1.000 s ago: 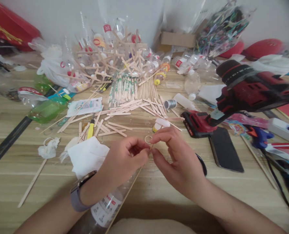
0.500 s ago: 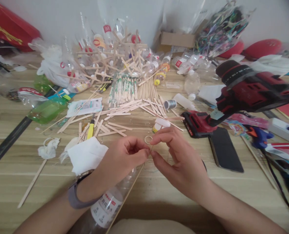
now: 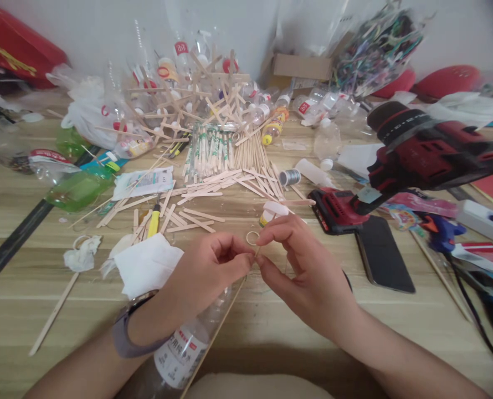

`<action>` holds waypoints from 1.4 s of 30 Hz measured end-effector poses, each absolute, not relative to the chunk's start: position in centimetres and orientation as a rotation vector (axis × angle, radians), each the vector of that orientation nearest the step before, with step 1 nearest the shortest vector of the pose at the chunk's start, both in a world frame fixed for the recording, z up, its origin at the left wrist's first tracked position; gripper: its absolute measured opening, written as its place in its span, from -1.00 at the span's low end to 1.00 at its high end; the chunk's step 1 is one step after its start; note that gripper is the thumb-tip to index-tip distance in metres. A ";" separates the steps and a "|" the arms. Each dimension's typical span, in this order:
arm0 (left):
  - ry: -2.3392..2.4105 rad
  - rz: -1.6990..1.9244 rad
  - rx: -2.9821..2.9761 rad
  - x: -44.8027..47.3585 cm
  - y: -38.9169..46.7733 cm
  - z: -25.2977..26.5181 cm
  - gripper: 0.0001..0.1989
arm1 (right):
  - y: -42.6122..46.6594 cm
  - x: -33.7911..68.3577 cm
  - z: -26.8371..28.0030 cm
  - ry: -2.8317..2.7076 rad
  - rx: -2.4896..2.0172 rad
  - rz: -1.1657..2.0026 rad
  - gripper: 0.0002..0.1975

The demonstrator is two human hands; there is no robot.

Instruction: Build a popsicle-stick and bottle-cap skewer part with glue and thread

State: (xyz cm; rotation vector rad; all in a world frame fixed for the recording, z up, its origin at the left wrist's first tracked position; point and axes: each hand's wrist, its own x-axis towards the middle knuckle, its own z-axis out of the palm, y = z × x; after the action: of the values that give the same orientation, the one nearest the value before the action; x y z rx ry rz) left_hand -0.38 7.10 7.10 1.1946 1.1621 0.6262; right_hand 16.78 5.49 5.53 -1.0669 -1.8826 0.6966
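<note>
My left hand is closed in a pinch on a thin wooden stick, which slants from my fingers down to the bottom edge. At the stick's upper end is a small pale ring. My right hand curls in from the other side, index fingertip against the ring's edge and thumb at the stick just below it. Exactly how the ring joins the stick is hidden by my fingers. Under my left forearm lies a clear plastic bottle with a white label.
Flat wooden craft sticks and thin skewers lie ahead. A red and black drill stands at right beside a phone. A wire spool, yellow-handled cutter, white tissue and green bottle surround my hands.
</note>
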 end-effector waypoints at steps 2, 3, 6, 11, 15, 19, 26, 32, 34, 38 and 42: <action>1.159 0.625 1.203 -0.4 7.1 7.1 -0.90 | 5.5 16.8 5.5 -1.882 -1.070 0.703 -0.68; 1.158 0.623 1.205 -0.4 7.1 7.0 -0.90 | 5.6 16.8 5.5 -1.884 -1.071 0.703 -0.68; 1.158 0.599 1.212 -0.6 7.0 7.0 -0.90 | 5.7 16.8 5.5 -1.887 -1.072 0.696 -0.68; 1.191 0.596 1.241 -0.5 7.0 7.1 -0.88 | 5.7 16.7 5.5 -1.889 -1.072 0.683 -0.69; 1.199 0.604 1.234 -0.4 7.2 7.2 -0.87 | 5.6 16.8 5.5 -1.885 -1.076 0.694 -0.69; 1.181 0.617 1.201 -0.3 7.4 7.3 -0.84 | 5.6 16.9 5.5 -1.879 -1.068 0.717 -0.68; 1.156 0.626 1.177 -0.3 7.3 7.2 -0.87 | 5.7 17.0 5.4 -1.823 -1.056 0.780 -0.69; 1.116 0.653 1.128 -0.2 7.4 7.0 -0.89 | 5.7 17.1 5.3 -1.790 -1.053 0.822 -0.70; 1.094 0.664 1.104 -0.2 7.4 6.8 -0.88 | 5.7 17.1 5.3 -1.790 -1.048 0.817 -0.70; 1.066 0.675 1.083 -0.2 7.4 6.5 -0.87 | 5.8 17.0 5.2 -1.788 -1.041 0.814 -0.70; 1.080 0.682 1.082 -0.1 7.3 6.3 -0.87 | 5.7 16.9 5.2 -1.800 -1.055 0.805 -0.67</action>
State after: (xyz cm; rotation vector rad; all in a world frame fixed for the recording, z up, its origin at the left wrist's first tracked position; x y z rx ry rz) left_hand -0.06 7.30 6.31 1.0817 1.0799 0.6819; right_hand 16.90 5.69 5.23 -1.0554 -1.8000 0.8048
